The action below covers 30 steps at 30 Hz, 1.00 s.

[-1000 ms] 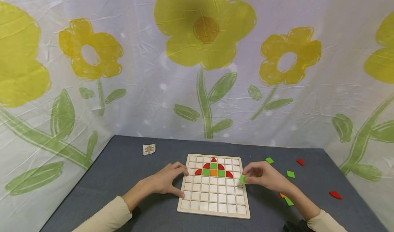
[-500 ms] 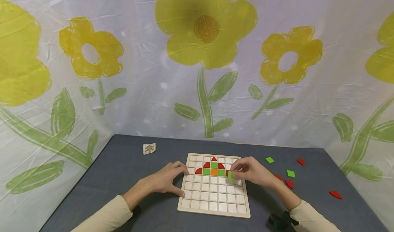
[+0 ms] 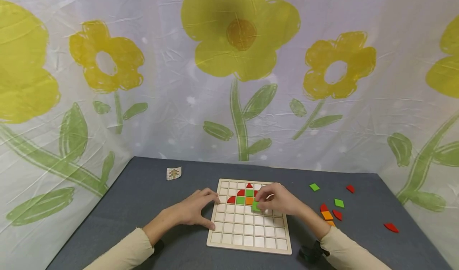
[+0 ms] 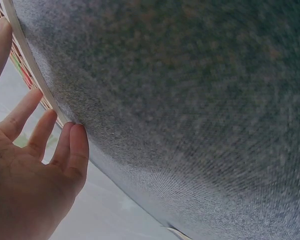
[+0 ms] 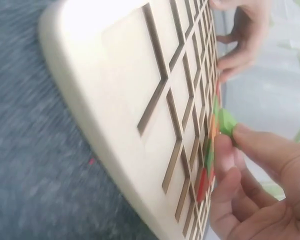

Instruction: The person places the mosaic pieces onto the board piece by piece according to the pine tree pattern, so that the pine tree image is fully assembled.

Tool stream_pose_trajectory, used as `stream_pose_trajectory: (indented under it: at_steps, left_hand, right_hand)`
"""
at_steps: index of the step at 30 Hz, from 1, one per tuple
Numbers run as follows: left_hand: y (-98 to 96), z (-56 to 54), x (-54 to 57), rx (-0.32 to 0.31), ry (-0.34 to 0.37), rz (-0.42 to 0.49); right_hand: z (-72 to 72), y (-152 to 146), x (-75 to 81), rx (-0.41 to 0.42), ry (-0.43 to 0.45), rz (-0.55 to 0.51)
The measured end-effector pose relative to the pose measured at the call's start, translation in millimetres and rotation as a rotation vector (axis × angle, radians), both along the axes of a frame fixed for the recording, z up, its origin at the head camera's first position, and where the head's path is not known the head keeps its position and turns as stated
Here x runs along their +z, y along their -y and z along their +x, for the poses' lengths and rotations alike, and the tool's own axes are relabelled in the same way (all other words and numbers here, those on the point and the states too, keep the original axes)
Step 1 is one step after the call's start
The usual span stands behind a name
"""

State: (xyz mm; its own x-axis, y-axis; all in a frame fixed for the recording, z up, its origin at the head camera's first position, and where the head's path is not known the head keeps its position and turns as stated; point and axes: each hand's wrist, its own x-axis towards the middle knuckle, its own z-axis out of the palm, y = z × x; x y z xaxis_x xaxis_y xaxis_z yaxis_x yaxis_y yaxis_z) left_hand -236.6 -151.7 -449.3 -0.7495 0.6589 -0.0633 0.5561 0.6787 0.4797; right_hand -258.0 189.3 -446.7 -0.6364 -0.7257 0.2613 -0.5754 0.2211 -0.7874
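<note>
Left hand [image 3: 193, 208]: spread wide, with the thumb and fingertips touching the left edge of the wooden board. It seems to be there so the board does not slide.
Right hand [image 3: 274, 198]: pinching a green square [image 3: 255, 207] between the thumb and a finger. Holding just the side of it probably makes such a small, flat thing easier to set down neatly.
Green square: tipped up, over the middle of the board, close to the orange square [image 3: 249, 200]. I cannot tell if it touches the board.
Board [image 3: 247, 248]: flat on the dark table [image 3: 201, 174], between the two hands, likely so both can reach it. Little walls make boxes, which look made to keep bits from slipping.
Bits on the board: a red triangle [image 3: 249, 185] on top, with red curved bits [image 3: 231, 199] and green squares [image 3: 240, 200] below. The right hand hides some.
Loose bits: red ones [image 3: 391, 227], green ones [image 3: 338, 203] and orange ones [image 3: 326, 215] lie to the right, perhaps so the right hand can grab them.
Card [image 3: 173, 173]: far back on the left, maybe to be seen but not bumped. Its picture is too small to read.
</note>
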Motion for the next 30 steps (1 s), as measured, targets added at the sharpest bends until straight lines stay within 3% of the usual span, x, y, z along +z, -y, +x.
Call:
stream_pose_trajectory:
  at_steps: [7,14,30]
  left_hand:
    - [0.3,-0.1,0.0,0.001,0.0,0.007]
    - [-0.4,0.3,1.1,-0.004,-0.004,0.013]
    - [-0.1,-0.6,-0.8,-0.005,-0.005,0.019]
  right_hand:
    - [-0.9,15,0.1,0.036,0.015,0.005]
    - [2.2,27,1.8,-0.049,0.028,0.051]
    - [7.9,28,-1.6,-0.103,-0.045,0.146]
